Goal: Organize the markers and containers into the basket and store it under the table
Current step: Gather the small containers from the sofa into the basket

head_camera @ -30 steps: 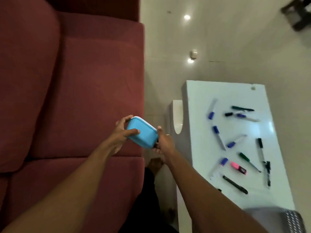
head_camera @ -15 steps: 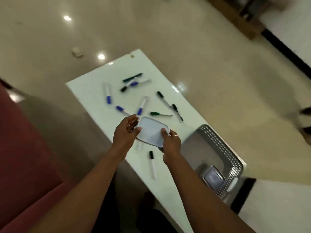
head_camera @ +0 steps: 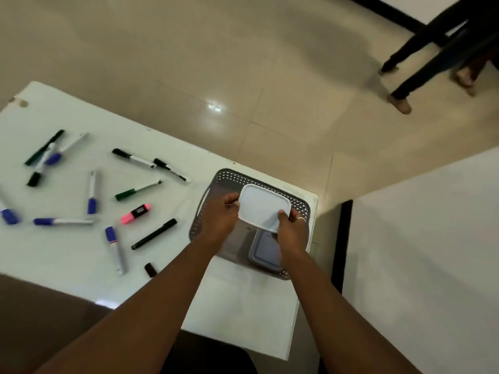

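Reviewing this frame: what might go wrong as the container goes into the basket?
The held container, gripped by the left hand and right hand, overlaps the lidded container already in the basket; it may land tilted on it. The basket sits at the end of the table, so a push might slide it off.

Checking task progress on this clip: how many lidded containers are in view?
2. The held container is gripped by the left hand and right hand over the basket; the second container lies inside the basket, partly hidden behind the right hand. Others may be off-frame.
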